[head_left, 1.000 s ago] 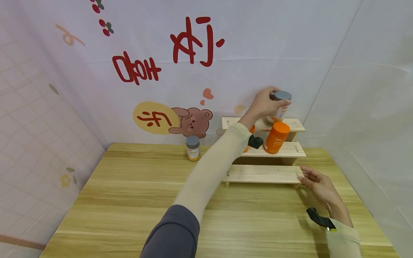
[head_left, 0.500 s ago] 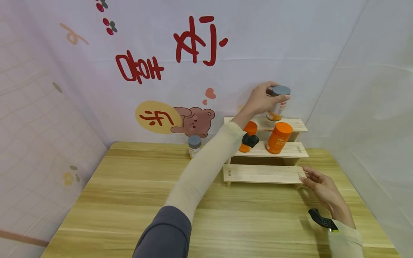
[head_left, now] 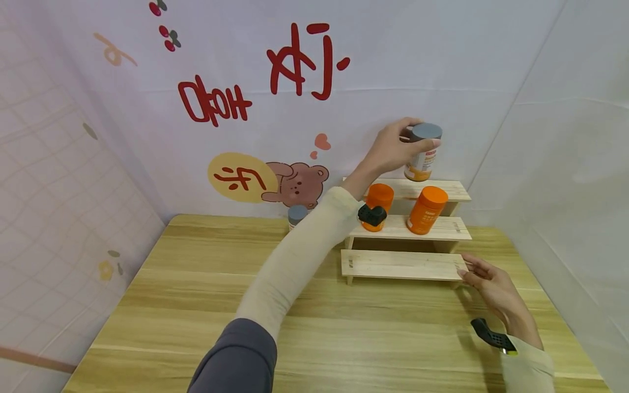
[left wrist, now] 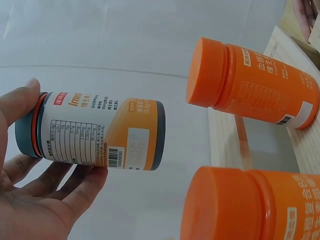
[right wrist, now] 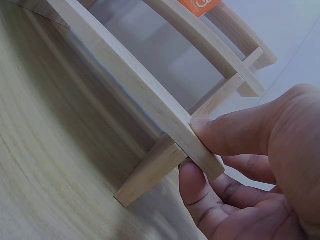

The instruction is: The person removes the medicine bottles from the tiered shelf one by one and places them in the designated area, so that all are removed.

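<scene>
Upper right of the head view, left hand [head_left: 390, 149], half-curled, holds a grey-capped bottle [head_left: 423, 159] by its lid end, likely leaving the base free above the top shelf [head_left: 443, 190]; right hand [head_left: 495, 288], lower right, pinches the bottom shelf's [head_left: 403, 266] end, presumably steadying the rack [head_left: 448, 227].

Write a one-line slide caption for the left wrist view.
The left hand grips a grey-capped jar, apart from two orange jars on a wooden shelf.
</scene>
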Demonstrator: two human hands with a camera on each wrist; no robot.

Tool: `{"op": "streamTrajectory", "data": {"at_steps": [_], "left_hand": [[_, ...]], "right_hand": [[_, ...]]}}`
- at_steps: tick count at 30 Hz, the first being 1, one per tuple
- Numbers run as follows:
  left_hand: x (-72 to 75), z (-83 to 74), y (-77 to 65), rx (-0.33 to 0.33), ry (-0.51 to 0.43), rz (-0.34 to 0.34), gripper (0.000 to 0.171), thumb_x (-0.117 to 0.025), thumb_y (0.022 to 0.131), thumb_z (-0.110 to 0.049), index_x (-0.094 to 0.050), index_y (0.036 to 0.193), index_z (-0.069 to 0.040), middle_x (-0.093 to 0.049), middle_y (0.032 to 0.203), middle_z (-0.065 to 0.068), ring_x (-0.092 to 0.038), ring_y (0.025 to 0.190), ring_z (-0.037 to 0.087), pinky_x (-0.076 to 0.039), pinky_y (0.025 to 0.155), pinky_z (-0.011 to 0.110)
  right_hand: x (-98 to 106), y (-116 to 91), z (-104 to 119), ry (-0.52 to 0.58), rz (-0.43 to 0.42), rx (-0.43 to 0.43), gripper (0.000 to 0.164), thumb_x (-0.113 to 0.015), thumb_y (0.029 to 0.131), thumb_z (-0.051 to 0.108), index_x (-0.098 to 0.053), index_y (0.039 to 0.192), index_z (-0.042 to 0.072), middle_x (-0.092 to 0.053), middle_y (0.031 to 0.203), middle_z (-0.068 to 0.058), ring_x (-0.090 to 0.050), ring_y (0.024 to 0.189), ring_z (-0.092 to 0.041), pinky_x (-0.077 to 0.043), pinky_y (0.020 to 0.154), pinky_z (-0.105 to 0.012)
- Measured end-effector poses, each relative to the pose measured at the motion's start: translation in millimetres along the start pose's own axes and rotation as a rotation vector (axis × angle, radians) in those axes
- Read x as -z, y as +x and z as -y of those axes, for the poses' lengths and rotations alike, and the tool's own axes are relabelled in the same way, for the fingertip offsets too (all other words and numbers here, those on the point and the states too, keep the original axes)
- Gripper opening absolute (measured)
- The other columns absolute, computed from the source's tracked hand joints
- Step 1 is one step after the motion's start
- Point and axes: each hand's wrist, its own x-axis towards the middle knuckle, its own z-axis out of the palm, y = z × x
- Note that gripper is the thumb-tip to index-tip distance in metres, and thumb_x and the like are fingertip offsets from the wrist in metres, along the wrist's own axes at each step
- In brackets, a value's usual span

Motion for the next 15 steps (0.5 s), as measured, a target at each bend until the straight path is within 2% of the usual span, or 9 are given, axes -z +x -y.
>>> {"op": "streamTrajectory", "data": {"at_steps": [5,15], "left_hand": [[8.3,0.2,-8.8,-0.029,-0.027,0.006,0.056,-0.073,0.094,-0.043,-0.055,0.144,-0.025,-0.062,0.121,-0.005,-0.061,0.109,0.009,-0.055,0.084,0.02],[22.4,3.4,-24.1,-0.048,-0.059,0.004,0.056,-0.073,0.095,-0.041,-0.055,0.145,-0.023,-0.063,0.124,-0.001,-0.062,0.109,0.012,-0.056,0.086,0.021]], "right_hand": [[-0.1,-0.6,0.4,0.004,0.004,-0.009,0.077,-0.06,0.104,0.041,-0.027,0.162,0.003,-0.042,0.145,-0.017,-0.051,0.102,0.015,-0.056,0.085,-0.015],[-0.7,1.1,-1.4,0.01,0.005,-0.012,0.077,-0.059,0.104,0.041,-0.026,0.162,0.003,-0.038,0.151,-0.022,-0.047,0.102,0.018,-0.055,0.085,-0.014]]}}
